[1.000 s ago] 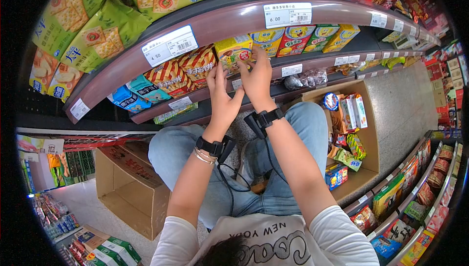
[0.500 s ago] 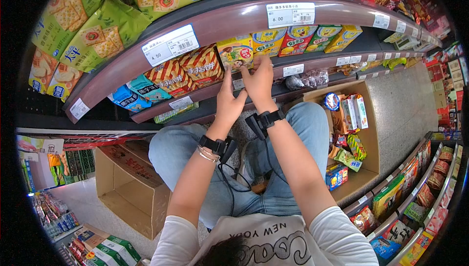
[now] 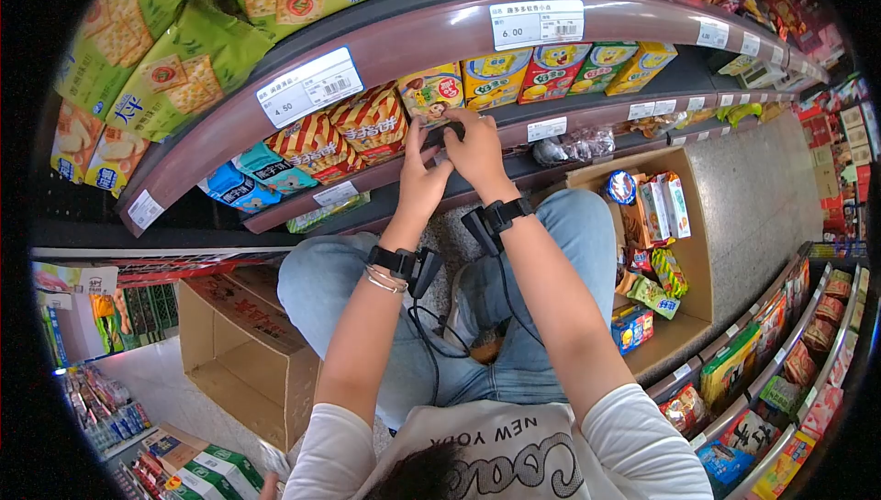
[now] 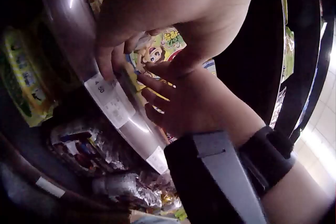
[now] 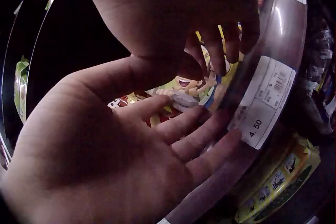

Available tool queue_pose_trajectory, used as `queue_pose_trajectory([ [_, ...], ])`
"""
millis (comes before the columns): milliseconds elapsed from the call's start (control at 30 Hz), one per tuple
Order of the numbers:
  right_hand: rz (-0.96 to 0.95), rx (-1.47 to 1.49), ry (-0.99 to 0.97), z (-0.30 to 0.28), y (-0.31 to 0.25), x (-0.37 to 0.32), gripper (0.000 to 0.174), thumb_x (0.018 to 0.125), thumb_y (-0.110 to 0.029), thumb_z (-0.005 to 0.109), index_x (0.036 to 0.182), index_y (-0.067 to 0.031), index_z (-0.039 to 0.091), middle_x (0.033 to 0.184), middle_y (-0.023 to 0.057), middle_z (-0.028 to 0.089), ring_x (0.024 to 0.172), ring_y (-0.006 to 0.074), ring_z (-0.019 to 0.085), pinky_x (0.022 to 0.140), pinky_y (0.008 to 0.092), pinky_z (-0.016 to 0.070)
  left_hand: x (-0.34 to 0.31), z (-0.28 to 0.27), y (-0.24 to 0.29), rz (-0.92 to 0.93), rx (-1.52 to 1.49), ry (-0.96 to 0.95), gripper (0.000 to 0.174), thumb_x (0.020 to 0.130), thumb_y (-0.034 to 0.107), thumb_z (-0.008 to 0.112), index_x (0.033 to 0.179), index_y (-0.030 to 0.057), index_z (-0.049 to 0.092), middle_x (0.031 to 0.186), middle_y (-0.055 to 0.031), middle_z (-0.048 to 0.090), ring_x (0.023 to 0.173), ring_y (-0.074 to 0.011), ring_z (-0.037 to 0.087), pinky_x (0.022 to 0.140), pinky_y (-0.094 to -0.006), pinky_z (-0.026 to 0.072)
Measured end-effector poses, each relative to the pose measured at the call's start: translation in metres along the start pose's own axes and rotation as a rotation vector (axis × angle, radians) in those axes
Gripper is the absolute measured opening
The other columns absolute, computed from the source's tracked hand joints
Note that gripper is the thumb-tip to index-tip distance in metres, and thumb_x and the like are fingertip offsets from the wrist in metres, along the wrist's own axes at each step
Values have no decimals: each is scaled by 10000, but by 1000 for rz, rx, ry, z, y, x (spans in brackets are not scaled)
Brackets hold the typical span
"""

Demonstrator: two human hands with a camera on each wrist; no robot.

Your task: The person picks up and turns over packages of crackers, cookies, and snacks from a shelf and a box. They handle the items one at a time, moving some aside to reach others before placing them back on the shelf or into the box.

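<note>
A yellow cartoon box (image 3: 429,94) stands upright on the shelf, left of a row of similar boxes. My left hand (image 3: 422,190) is at its lower left front, index finger raised and thumb spread. My right hand (image 3: 474,153) has bent fingers at the box's lower right. Both hands are close together at the shelf lip. In the left wrist view the box front (image 4: 152,53) shows between my left hand (image 4: 178,8) and right hand (image 4: 194,103). The right wrist view has my right hand's fingers (image 5: 212,43) over the box and my left hand (image 5: 121,145) below. Exact fingertip contact is partly hidden.
Striped snack packs (image 3: 367,124) lie left of the box. Price labels (image 3: 310,87) line the upper shelf edge. An open carton with snacks (image 3: 693,275) stands at the right knee, another carton (image 3: 240,381) at the left. Part of a person's hand (image 3: 270,487) shows at the bottom left.
My right hand has come down from the box's front to its lower edge and shifted left, closer to my left hand. More of the box front was uncovered. Shelves shifted slightly in view.
</note>
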State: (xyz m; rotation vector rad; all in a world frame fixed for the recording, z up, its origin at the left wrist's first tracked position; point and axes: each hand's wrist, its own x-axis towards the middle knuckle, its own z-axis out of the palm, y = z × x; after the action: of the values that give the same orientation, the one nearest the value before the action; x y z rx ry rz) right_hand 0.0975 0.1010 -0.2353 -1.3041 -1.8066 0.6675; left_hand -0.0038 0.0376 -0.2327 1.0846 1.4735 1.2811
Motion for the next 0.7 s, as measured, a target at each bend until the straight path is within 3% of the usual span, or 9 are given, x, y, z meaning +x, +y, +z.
queue_pose_trajectory([
  [200, -1, 6, -68, -2, 3, -1, 334, 795, -62, 572, 1121, -58, 641, 1057, 178, 649, 960, 383, 529, 867, 434, 442, 10, 1, -14, 55, -58, -16, 903, 761, 47, 606, 1507, 96, 99, 1504, -238, 227, 1234, -343, 468, 984, -386, 425],
  [300, -46, 0, -55, -1, 6, -1, 337, 795, -53, 553, 1119, -64, 646, 1034, 181, 649, 957, 382, 547, 851, 443, 459, 12, -1, -15, 55, -142, -69, 880, 780, 44, 595, 1506, 86, 98, 1516, -222, 207, 1235, -327, 467, 992, -373, 424],
  [400, -72, 13, -57, -3, 9, -2, 320, 792, -60, 561, 1097, -60, 656, 1022, 172, 655, 978, 375, 563, 853, 441, 470, 10, -2, -16, 81, -120, -72, 794, 862, 43, 560, 1507, 97, 101, 1516, -203, 207, 1175, -253, 512, 939, -354, 456],
  [533, -22, 139, -27, -13, 1, -10, 268, 773, -72, 613, 1033, -41, 671, 1029, 154, 665, 1001, 359, 581, 874, 434, 468, -1, -2, -6, -11, -90, -2, 548, 898, 79, 516, 1408, 53, 315, 1395, -151, 404, 1081, -197, 561, 859, -306, 479],
  [700, 31, 299, 63, -38, -12, -19, 182, 767, -66, 664, 939, -8, 661, 930, 148, 688, 844, 309, 655, 775, 369, 511, -12, 10, 22, -35, -190, 134, 304, 890, 100, 556, 1181, 17, 530, 1098, -103, 622, 863, -132, 586, 701, -244, 453],
])
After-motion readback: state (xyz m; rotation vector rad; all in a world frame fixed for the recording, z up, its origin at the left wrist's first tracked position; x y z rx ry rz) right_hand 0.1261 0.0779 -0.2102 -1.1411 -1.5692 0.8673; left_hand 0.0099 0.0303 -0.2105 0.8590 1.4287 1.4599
